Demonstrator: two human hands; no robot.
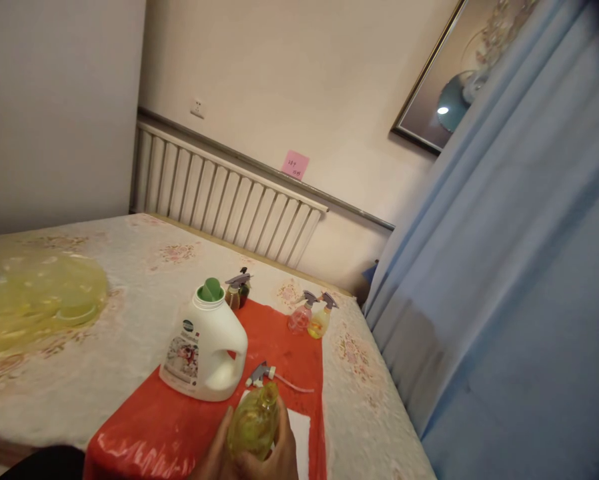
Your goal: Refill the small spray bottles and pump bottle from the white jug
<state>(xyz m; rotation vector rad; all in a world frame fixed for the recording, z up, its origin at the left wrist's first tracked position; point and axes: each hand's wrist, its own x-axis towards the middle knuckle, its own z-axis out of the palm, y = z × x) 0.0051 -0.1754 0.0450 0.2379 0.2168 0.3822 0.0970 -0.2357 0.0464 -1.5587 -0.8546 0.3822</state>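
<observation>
hands (252, 450) wrapped around yellow-green bottle (254, 420).

You can see one big white jug (204, 350), five small spray bottles counting the yellow one (253, 421) at six o'clock, one loose sprayer top (260, 375), and one red mat (189, 420).

Clear yellow plastic bottle (253, 420), glossy white plastic jug (204, 350) w/ paper label, shiny red plastic sheet (179, 427), matt floral cloth (129, 293).
</observation>
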